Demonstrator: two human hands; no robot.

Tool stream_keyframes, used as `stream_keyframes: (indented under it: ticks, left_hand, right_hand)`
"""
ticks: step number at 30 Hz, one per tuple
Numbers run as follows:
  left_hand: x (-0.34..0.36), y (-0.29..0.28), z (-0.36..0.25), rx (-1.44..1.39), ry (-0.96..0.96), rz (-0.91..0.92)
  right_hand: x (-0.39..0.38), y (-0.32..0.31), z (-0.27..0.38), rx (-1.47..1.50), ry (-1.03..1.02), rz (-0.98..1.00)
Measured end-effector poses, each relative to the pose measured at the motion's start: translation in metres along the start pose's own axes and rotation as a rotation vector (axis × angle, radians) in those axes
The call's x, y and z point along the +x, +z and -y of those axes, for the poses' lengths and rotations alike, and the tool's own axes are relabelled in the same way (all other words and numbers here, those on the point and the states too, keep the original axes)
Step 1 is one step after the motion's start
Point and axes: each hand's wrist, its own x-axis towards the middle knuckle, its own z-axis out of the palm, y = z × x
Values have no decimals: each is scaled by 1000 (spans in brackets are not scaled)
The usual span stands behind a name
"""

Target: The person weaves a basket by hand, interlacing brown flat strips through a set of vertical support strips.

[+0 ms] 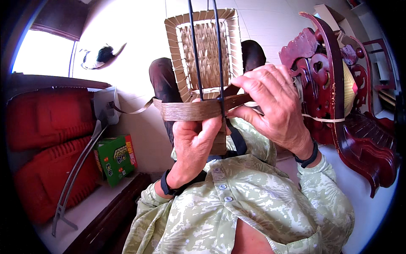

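left hand point(192, 137): lower, fingers curled, thumb upward | right hand point(275, 101): higher, fingers bent leftward | hands close together

A green cardboard box point(113, 161) with red and yellow printed panels is the landmark. Just to its left are two bulky red pieces point(50, 182) with ribbed edges, one beyond the other; what they are is unclear. A dark wooden rail point(111, 216) runs on the near side of the box. Well beyond it, a small black-and-white animal point(99, 56), cat or dog too blurred to tell, is on the pale tiled floor point(270, 25). Farther left beyond the box glows a bright white pane point(41, 55). Well to its right stands a carved, glossy dark-red wooden armchair point(336, 86) with a yellow cushion point(349, 95).
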Motion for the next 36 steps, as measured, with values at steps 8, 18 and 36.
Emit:
stream_keyframes:
  ticks: [8, 18, 36]
  left_hand:
    - [-2, 9, -2, -31, -8, 4]
    - [2, 9, 0, -105, 41, 19]
    - [0, 0, 13, -134, 45, 57]
  right_hand:
    - [-13, -15, -17, 451, 129, 84]
    - [-23, -37, -47, 316, 210, 282]
    - [-12, -19, -20, 242, 132, 339]
